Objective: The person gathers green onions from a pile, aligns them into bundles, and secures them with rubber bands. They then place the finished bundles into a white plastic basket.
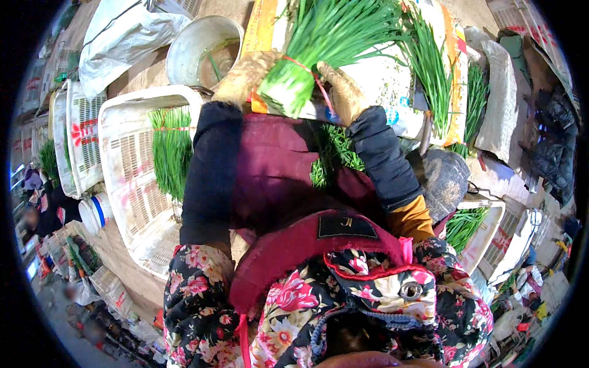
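A thick bundle of green garlic chives [322, 50] lies over a printed board at the top centre, its pale cut ends towards me. A red band [299, 64] runs around it near those ends. My left hand [251, 76], gloved and dirty, rests against the bundle's left side. On the right of the bundle my right hand [343, 89] is at the red band, where a loose strip hangs; whether its fingers grip the strip I cannot tell. More loose chives [430, 78] lie at the board's right side. Green trimmings [343, 147] are between my knees.
A white plastic basket [110, 119] at my left holds a banded bundle of chives [171, 152]. Beyond it stands a grey bucket [179, 50] beside a white sack [119, 46]. At my right is another basket [494, 225] with chives. Several people are at the far left.
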Tool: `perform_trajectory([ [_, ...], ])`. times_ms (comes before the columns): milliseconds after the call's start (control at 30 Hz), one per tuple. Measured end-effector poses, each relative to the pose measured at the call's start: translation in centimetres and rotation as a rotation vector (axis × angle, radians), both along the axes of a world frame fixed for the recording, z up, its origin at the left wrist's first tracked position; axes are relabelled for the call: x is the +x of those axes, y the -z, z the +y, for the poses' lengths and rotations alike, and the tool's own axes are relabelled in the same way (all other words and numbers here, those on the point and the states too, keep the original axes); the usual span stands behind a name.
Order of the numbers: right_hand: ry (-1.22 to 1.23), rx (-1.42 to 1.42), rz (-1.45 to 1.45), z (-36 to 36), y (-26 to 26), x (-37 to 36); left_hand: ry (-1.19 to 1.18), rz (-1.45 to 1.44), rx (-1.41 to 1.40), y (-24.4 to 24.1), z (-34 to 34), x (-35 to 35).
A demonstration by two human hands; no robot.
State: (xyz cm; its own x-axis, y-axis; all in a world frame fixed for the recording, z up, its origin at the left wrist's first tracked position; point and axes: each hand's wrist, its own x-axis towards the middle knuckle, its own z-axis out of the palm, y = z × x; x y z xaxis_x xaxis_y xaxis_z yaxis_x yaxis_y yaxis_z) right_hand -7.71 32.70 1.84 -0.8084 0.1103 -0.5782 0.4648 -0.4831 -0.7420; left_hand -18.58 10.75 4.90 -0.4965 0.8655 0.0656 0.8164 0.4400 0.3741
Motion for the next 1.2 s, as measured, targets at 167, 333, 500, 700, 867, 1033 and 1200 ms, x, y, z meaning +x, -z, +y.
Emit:
perform_trajectory([
  [167,-0.052,0.153,0.238,-1.0,-3.6,1.9,-0.545,-0.782,0.376,3.8,3.6,3.3],
  [333,-0.347,0.830,0.295,4.2,-4.3,2.3,-0.181,-0.064,0.338,4.3,4.4,8.5],
  [500,-0.960,1.051,0.745,7.1,-6.5,-1.6,-0.525,-1.368,0.255,1.8,6.7,11.7],
  [700,-0.852,1.637,0.567,4.7,-6.0,1.5,-0.131,-1.359,-0.043,1.6,11.6,12.8],
  [867,0.039,1.494,0.469,10.5,-7.6,10.9,-0.144,-1.262,0.317,-1.3,11.2,12.9],
  [1033,0.063,1.513,-0.429,13.4,-3.5,17.1,-0.153,-0.246,0.491,-6.8,12.9,9.8],
  [1200,0.188,1.380,-0.439,13.2,0.6,17.3,0.117,-0.038,0.064,-2.9,15.6,7.6],
])
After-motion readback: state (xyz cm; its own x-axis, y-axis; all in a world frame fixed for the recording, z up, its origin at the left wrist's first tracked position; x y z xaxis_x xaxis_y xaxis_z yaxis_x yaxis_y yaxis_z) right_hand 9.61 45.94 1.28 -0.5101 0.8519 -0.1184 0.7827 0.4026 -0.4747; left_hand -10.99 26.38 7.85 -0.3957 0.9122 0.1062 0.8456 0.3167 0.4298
